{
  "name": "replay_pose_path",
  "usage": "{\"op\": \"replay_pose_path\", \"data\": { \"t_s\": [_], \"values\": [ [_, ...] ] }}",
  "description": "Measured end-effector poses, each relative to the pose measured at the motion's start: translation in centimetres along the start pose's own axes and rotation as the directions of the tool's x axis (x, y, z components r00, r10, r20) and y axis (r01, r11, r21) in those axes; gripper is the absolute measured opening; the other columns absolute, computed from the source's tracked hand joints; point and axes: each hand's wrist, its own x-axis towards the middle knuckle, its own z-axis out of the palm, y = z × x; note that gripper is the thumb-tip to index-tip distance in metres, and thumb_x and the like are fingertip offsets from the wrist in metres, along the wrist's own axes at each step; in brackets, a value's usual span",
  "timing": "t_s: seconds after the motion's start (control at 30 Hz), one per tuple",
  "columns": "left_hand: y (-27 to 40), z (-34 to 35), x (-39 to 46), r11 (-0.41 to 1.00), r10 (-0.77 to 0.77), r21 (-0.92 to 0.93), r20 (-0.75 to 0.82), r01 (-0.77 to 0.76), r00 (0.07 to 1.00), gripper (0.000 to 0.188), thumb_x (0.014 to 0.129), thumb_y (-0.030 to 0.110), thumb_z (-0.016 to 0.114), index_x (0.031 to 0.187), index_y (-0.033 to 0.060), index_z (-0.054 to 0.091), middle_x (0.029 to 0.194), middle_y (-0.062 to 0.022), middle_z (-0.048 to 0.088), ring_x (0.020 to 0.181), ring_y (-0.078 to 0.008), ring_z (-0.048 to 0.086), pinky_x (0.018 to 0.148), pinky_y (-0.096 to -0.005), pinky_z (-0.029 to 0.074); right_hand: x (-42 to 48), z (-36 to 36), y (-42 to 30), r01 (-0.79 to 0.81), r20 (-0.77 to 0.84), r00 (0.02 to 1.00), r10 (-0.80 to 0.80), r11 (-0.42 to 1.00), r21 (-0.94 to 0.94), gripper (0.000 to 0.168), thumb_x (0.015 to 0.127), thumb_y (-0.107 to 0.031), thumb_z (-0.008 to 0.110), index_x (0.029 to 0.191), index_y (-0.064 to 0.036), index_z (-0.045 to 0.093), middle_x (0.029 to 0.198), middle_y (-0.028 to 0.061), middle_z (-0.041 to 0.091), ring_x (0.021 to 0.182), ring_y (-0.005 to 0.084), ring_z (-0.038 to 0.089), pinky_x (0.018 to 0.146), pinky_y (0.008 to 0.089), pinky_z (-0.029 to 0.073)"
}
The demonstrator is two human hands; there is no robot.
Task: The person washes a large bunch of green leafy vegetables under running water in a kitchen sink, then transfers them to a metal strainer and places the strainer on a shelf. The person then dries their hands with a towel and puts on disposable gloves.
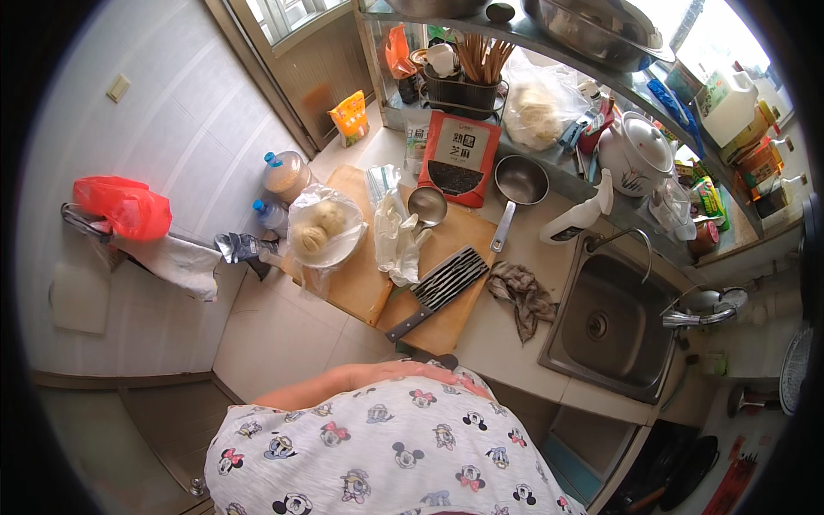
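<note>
My left hand [425,371] lies across the front of my printed white shirt, fingers stretched to the right, holding nothing I can see. My right hand is out of view. Just ahead are two wooden cutting boards [444,338]. On the right one rests a cleaver [450,277] with a black-streaked blade, its dark handle towards me. A metal ladle [427,206] and a crumpled pale plastic bag [396,248] lie behind it. To the left, a plate [341,248] in clear plastic holds two pale round lumps of food [315,230].
A small saucepan [520,180] and a red bag of black sesame [458,158] are behind the boards. Right of them lie a crumpled rag [524,296], a white spray bottle [576,215] and a steel sink [611,322]. Plastic bottles [283,170] stand against the left wall.
</note>
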Motion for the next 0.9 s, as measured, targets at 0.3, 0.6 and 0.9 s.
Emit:
{"op": "replay_pose_path", "data": {
  "t_s": [0.3, 0.6, 0.9],
  "values": [
    [-2.6, 0.9, -3.1, 0.983, 0.008, 0.181, -0.174, 0.024, 0.985, 0.052, 0.099, 0.039, 0.033, 0.139, 0.0074, 0.043, 0.147, -0.0083, 0.036, 0.139, -0.0264, 0.027, 0.115, -0.0417, 0.015, -0.5, -0.9, 0.6, -0.010, -0.092, 0.996, 0.003, 0.997, -0.079, 0.075, 0.092, -0.054, 0.043, 0.142, 0.002, 0.031, 0.149, 0.0178, 0.029, 0.140, 0.0281, 0.024, 0.115, 0.0437, 0.017],
    [-1.5, -2.2, -4.2, 0.524, 0.367, 0.780, -0.568, 0.341, 0.737, 0.048, 0.099, 0.039, 0.034, 0.129, 0.0075, 0.053, 0.143, -0.0118, 0.042, 0.134, -0.0286, 0.035, 0.111, -0.0478, 0.017, -0.8, -1.2, 1.3, 0.048, -0.222, 0.971, -0.088, 0.983, -0.180, 0.079, 0.092, -0.059, 0.040, 0.142, 0.002, 0.029, 0.149, 0.0173, 0.028, 0.140, 0.0279, 0.024, 0.115, 0.0435, 0.015],
    [-4.0, -1.5, -0.3, 0.522, 0.429, 0.779, -0.592, 0.347, 0.682, 0.043, 0.092, 0.029, 0.049, 0.129, 0.0069, 0.051, 0.144, -0.0142, 0.037, 0.134, -0.0291, 0.034, 0.111, -0.0523, 0.015, 4.1, 2.6, -2.2, -0.134, -0.412, 0.867, -0.282, 0.663, -0.736, 0.063, 0.096, -0.050, 0.038, 0.135, -0.001, 0.041, 0.137, 0.0158, 0.045, 0.129, 0.0272, 0.042, 0.108, 0.0394, 0.029]
  ]
}}
